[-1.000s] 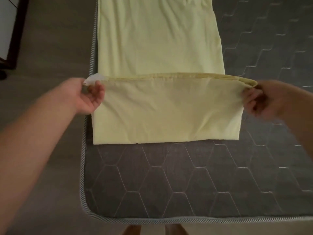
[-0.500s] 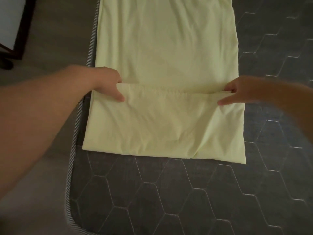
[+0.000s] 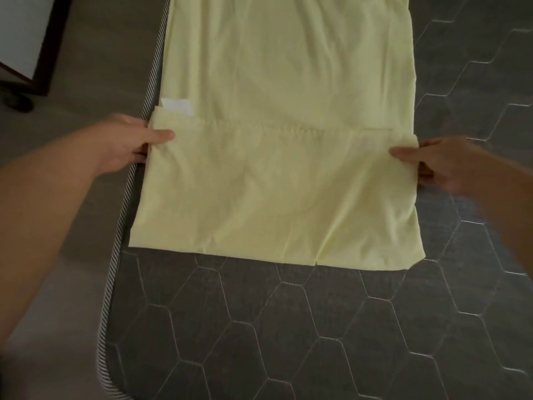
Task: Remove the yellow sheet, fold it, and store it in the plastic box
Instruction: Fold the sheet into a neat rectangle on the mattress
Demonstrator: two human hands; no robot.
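Note:
The yellow sheet (image 3: 274,116) lies as a long folded strip along the left side of the grey mattress (image 3: 288,327), its near end doubled over into a flap. My left hand (image 3: 135,142) pinches the flap's left edge, thumb on top. At the flap's right edge my right hand (image 3: 432,161) grips the layers the same way. A white label (image 3: 177,106) peeks out at the flap's upper left corner. No plastic box shows in this view.
The mattress has a hexagon quilt pattern and a striped border (image 3: 127,203) running down its left side. Bare floor (image 3: 72,67) lies to the left. A dark-framed panel on a stand (image 3: 34,50) leans at the far left.
The flap was carried away from me and laid down on the strip. My hands have since slid outward from its top edge to its two side edges and gripped them.

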